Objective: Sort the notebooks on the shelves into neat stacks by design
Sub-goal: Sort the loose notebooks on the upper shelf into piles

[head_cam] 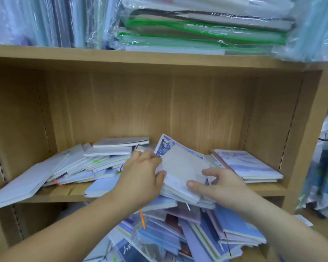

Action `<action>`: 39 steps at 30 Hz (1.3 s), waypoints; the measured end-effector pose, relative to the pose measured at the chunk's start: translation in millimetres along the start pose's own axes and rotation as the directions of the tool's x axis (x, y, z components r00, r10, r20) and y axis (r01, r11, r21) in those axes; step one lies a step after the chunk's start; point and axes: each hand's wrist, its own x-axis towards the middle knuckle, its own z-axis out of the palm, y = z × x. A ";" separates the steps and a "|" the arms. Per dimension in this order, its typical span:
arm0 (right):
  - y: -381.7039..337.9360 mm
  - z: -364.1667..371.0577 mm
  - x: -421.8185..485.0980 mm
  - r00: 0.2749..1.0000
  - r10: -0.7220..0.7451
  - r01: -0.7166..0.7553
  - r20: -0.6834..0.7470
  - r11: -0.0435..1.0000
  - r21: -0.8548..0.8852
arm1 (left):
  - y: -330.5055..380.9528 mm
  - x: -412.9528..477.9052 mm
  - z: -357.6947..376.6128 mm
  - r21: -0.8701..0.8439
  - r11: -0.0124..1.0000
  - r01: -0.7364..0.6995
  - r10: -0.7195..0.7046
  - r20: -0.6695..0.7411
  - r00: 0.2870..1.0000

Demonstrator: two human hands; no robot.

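Jumbled notebooks (178, 233) lay nearest us, lowest. On the shelf (74, 194) above, L to R: messy pile (87, 163), our L hand (140, 176) & R hand (222, 184) both gripping one stack (182, 167) btwn them, neat stack (250, 165) far R

shelf bay (197, 103) — open above | left heap (87, 165), right stack (248, 165) flank middle

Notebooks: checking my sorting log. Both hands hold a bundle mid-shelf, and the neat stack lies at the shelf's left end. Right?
Not quite: the head view shows the neat stack at the right end of the shelf, not the left. The left hand and right hand do hold a bundle mid-shelf.
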 end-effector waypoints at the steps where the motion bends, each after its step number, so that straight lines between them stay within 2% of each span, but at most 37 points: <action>1: 0.6 -1.0 -0.4 1.000 -0.005 0.005 0.018 1.000 0.010 | 5.7 -1.8 -0.6 0.014 0.998 -0.059 0.058 0.024 0.998; 4: 8.9 -6.7 1.1 0.998 -0.004 0.002 0.069 1.000 0.031 | 18.3 -0.8 1.7 0.091 0.984 -0.150 0.138 0.129 0.982; 7: 12.7 -11.3 -2.1 0.994 -0.013 0.015 0.107 1.000 -0.019 | 21.5 4.5 2.9 0.157 0.966 -0.207 0.186 0.139 0.973; 10: 15.2 -17.8 -4.2 0.989 -0.008 0.013 0.145 0.999 -0.039 | 23.9 3.8 7.8 0.135 0.961 -0.242 0.219 0.163 0.962; 11: 18.0 -20.2 -2.8 0.991 -0.012 0.027 0.137 0.994 -0.107 | 24.0 1.5 10.4 0.123 0.955 -0.269 0.246 0.175 0.953; 13: 23.1 -24.2 -0.4 0.993 -0.073 0.101 0.092 0.929 -0.356 | 24.7 -5.2 13.7 0.085 0.937 -0.338 0.317 0.195 0.928; 15: 24.2 -24.5 -2.7 0.980 -0.174 0.194 0.091 0.781 -0.594 | 25.2 -9.7 13.6 -0.022 0.932 -0.361 0.359 0.186 0.915; 16: 23.7 -22.6 -4.8 0.973 -0.204 0.227 0.110 0.740 -0.634 | 26.1 -9.8 13.2 -0.079 0.931 -0.355 0.364 0.174 0.915; 18: 27.0 -17.6 -7.2 0.957 -0.249 0.285 0.146 0.737 -0.613 | 28.9 -5.2 14.1 -0.118 0.935 -0.333 0.348 0.145 0.926; 21: 39.1 -13.2 -6.8 0.926 -0.335 0.356 0.173 0.623 -0.697 | 34.7 3.4 19.0 0.100 0.925 -0.368 0.351 0.148 0.924; 23: 42.6 -18.9 -8.8 0.910 -0.370 0.386 0.187 0.591 -0.708 | 38.2 4.0 20.9 0.207 0.899 -0.387 0.364 0.139 0.921; 26: 48.4 -35.4 -13.3 0.877 -0.429 0.445 0.216 0.559 -0.699 | 39.0 2.6 20.3 0.177 0.924 -0.339 0.318 0.136 0.938; 29: 60.3 -49.8 -18.5 0.788 -0.551 0.547 0.273 0.423 -0.723 | 41.3 3.1 17.7 0.174 0.930 -0.324 0.303 0.139 0.943; 31: 59.9 -62.4 -18.5 0.764 -0.574 0.564 0.296 0.369 -0.739 | 45.3 5.0 16.8 0.126 0.948 -0.293 0.275 0.141 0.951; 35: 26.9 -82.9 -12.1 0.630 -0.761 0.519 0.156 0.262 -0.814 | 54.0 8.0 7.1 -0.014 0.986 -0.166 0.166 0.169 0.972; 36: 20.5 -87.6 -8.4 0.596 -0.795 0.508 0.116 0.261 -0.821 | 54.7 9.5 3.9 -0.061 0.990 -0.127 0.136 0.169 0.976; 39: 12.0 -99.9 5.0 0.578 -0.816 0.449 -0.001 0.320 -0.834 | 57.9 19.4 -4.1 -0.117 0.992 -0.048 0.069 0.182 0.981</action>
